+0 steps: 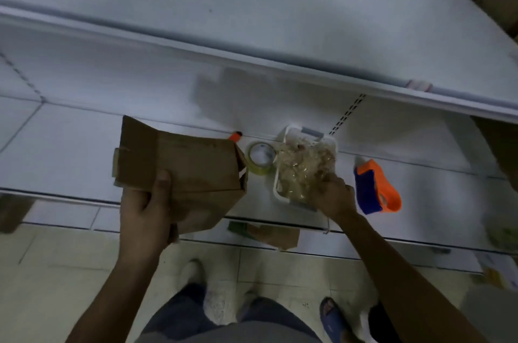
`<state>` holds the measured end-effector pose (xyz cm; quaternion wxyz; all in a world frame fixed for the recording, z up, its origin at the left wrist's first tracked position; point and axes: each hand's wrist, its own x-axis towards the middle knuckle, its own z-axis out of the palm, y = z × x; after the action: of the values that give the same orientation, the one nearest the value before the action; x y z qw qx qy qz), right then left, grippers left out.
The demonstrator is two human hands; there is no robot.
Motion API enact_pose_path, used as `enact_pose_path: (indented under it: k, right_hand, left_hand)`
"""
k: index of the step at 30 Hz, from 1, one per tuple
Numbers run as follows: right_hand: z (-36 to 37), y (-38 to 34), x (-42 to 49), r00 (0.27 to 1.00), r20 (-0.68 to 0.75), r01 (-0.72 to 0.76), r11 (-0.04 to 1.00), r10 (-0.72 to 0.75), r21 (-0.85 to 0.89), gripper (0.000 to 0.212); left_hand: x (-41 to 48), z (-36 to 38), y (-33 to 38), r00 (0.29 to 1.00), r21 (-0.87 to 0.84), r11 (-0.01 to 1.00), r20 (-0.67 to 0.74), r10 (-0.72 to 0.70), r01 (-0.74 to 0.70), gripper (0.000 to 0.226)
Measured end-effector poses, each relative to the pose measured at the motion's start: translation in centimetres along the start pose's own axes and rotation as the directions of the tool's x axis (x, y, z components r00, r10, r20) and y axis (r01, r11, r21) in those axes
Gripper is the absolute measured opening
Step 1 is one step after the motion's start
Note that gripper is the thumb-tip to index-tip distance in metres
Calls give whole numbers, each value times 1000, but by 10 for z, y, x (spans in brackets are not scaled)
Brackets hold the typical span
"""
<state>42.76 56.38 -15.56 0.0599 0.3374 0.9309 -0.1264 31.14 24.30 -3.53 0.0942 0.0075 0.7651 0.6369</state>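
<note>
My left hand (145, 208) grips a brown cardboard box (193, 171) by its near edge, thumb on top, holding it tilted over the white shelf (70, 152) with its flaps open at the left. My right hand (333, 194) reaches into a white plastic basket (277, 194) full of small clear-wrapped packets (302, 168); its fingers are curled down among the packets, and what they hold is hidden.
A roll of yellowish tape (261, 159) stands between box and basket. An orange and blue tape dispenser (375, 188) lies right of the basket. An orange-tipped object (235, 136) peeks out behind the box. Cardboard scraps (274, 236) lie below the shelf edge. An upper shelf (252, 59) overhangs.
</note>
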Motion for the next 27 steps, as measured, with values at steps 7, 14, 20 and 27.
enact_pose_path:
  k: [7, 14, 20, 27]
  right_hand:
    - [4, 22, -4, 947, -213, -167, 936, 240, 310, 21]
    - [-4, -17, -57, 905, -388, 138, 741, 176, 657, 25]
    - [-26, -122, -122, 969, 39, 58, 376, -244, 925, 58]
    - [-45, -203, -149, 785, 24, 199, 289, -619, 936, 21]
  left_hand:
    - [-51, 18, -8, 994, -43, 999, -106, -29, 25, 40]
    - [-88, 21, -24, 957, -145, 989, -284, -67, 26, 27]
    - [-109, -5, -33, 876, -183, 983, -470, -111, 26, 23]
    - [-118, -75, -35, 672, -475, 876, -678, -300, -88, 13]
